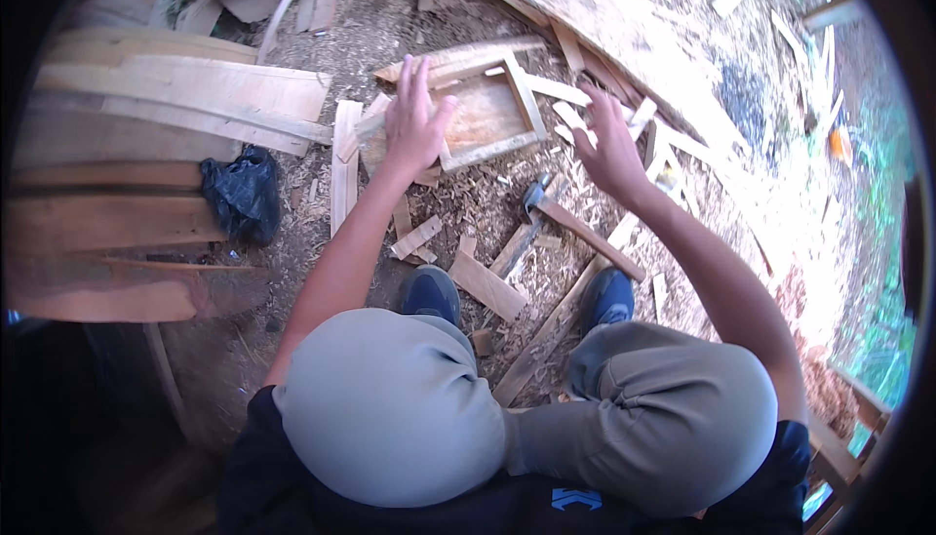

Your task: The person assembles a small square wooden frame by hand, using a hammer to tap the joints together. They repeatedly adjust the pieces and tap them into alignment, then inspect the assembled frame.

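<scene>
A shallow rectangular wooden frame (pixel 531 111) lies on the ground ahead of me, with a pale board showing inside it. Over its left end is my left hand (pixel 417 123), fingers stretched upward and thumb apart; whether it touches the wood I cannot tell. Off the frame's right side, my right hand (pixel 614 150) hangs in the air with its fingers spread and nothing in them. Below that hand a hammer (pixel 590 236) lies on the ground, its metal head towards the frame and its wooden handle slanting down to the right.
Stacked planks (pixel 175 96) fill the left side, with a crumpled black plastic bag (pixel 244 196) against them. Offcuts (pixel 487 286) and wood shavings cover the ground around my shoes (pixel 430 293). A long board (pixel 624 23) crosses behind the frame. An orange object (pixel 839 143) lies far right.
</scene>
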`<control>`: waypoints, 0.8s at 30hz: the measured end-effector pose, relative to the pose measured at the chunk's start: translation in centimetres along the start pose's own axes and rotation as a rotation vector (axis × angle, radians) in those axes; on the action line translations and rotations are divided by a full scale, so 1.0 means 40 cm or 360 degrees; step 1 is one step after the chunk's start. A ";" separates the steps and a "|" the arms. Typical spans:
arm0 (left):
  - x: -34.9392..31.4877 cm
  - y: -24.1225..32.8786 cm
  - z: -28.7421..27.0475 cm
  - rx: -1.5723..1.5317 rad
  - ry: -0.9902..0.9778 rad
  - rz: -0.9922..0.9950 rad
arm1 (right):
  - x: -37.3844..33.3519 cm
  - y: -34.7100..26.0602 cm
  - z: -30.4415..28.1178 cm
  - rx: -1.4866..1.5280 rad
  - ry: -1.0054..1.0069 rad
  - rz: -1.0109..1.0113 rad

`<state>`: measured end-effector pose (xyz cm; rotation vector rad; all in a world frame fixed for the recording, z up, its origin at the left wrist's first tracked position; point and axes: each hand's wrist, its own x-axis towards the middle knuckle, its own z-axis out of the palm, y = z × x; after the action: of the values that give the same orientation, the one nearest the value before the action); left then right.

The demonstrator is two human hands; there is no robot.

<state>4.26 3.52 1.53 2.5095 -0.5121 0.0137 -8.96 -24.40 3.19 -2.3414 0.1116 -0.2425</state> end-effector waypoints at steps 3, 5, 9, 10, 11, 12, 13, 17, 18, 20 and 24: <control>0.008 0.005 -0.073 -0.0220 -0.0054 -0.0038 | -0.085 -0.009 -0.093 -0.0143 -0.0184 0.0054; -0.002 -0.013 -0.115 -0.0554 0.0016 -0.0011 | -0.150 0.001 -0.136 -0.0204 -0.0435 0.0263; -0.105 -0.065 -0.194 -0.0863 0.0378 -0.0063 | -0.342 0.054 -0.116 -0.0333 -0.0538 0.0054; -0.158 -0.104 -0.200 -0.0948 0.0328 -0.0136 | -0.389 0.053 -0.097 -0.0332 -0.0497 -0.0001; -0.188 -0.123 -0.198 -0.1059 0.0288 -0.0186 | -0.425 0.078 -0.083 -0.0269 -0.0505 -0.0084; -0.232 -0.107 -0.180 -0.1119 0.0129 -0.0262 | -0.476 0.120 -0.080 -0.0223 -0.0506 -0.0138; -0.297 -0.085 -0.168 -0.1148 -0.0037 -0.0349 | -0.526 0.131 -0.082 -0.0166 -0.0488 -0.0032; -0.473 -0.048 -0.079 -0.0726 -0.0845 -0.0093 | -0.686 0.126 -0.063 0.0038 -0.0472 0.0367; -0.498 -0.042 -0.051 -0.0603 -0.0852 0.0130 | -0.710 0.120 -0.056 0.0067 -0.0481 0.0449; -0.539 -0.052 0.016 -0.0357 -0.0838 0.0589 | -0.733 0.106 -0.038 0.0074 -0.0516 0.0558; -0.570 0.012 0.056 -0.0081 -0.1121 0.0685 | -0.751 0.101 -0.035 0.0025 -0.0572 0.0764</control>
<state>-17.26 10.08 -2.79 2.2535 -1.3006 -0.7236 -38.69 -23.61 -2.94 -2.2249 0.4809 0.4084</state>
